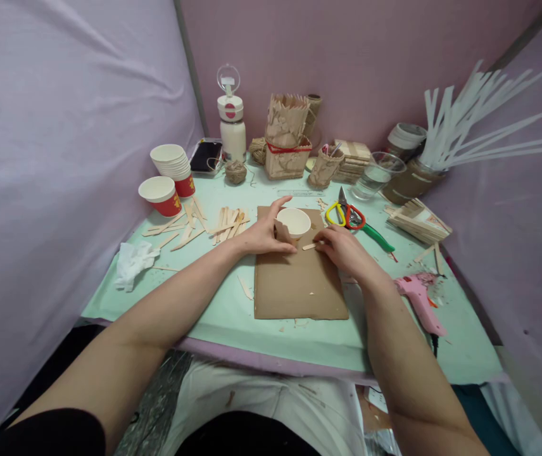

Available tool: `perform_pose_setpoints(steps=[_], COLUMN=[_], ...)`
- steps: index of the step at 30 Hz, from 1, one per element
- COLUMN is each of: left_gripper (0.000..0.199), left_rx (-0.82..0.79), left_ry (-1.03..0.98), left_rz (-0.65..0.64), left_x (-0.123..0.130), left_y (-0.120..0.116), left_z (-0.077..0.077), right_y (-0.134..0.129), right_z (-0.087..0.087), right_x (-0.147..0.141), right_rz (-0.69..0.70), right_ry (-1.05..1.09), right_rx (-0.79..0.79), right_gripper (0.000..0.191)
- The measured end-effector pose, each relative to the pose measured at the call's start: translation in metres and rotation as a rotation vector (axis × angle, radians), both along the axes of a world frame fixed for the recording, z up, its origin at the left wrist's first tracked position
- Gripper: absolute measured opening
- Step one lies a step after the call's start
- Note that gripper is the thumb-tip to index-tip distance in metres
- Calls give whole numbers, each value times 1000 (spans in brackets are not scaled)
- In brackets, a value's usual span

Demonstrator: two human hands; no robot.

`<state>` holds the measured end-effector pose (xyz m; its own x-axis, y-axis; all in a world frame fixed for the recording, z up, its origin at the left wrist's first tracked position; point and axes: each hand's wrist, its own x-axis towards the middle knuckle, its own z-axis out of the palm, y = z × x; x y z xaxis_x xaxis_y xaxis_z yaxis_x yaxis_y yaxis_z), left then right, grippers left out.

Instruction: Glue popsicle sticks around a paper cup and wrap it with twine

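Steadying a paper cup [294, 221] on cardboard [299, 285], apparently against tipping, the left hand [271, 236] grips it widely; the right hand [340, 249] pinches a wooden stick [309, 246].

Room over near cardboard [294, 285], sticks [227, 223] left, scissors [342, 201] right

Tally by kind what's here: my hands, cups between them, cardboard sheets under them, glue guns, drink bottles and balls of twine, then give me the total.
Hands: 2, left hand and right hand
Cup: 1
Cardboard sheet: 1
Pink glue gun: 1
Drink bottle: 1
Twine balls: 2, front ball and rear ball
Total: 8
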<state>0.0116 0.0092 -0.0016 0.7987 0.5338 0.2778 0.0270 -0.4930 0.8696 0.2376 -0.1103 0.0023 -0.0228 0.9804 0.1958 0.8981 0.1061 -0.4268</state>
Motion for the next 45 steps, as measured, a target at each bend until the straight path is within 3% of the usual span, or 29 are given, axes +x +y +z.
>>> perform_pose_setpoints(steps=[3, 7, 13, 17, 23, 33, 45], left_gripper=[123, 99, 62, 48, 40, 22, 19], left_rx=[4, 92, 181, 171, 185, 216, 218], left_ry=[-12, 1, 2, -5, -20, -43, -47], left_rz=[-20, -29, -75, -96, -76, -30, 3], left_x=[-2, -7, -11, -12, -11, -8, -4], left_y=[0, 0, 4, 6, 6, 0, -1], left_z=[5, 17, 29, 31, 28, 27, 21], right_y=[5, 4, -9, -17, -19, -14, -12], right_z=[-8, -6, 20, 36, 33, 21, 14], right_x=[0, 1, -4, -12, -31, -49, -56], right_rz=[3, 6, 85, 97, 53, 90, 32], right_ry=[3, 23, 139, 304, 481, 443, 476], right_rx=[0, -33, 25, 94, 128, 239, 282], right_gripper=[11, 14, 15, 10, 9, 7, 10])
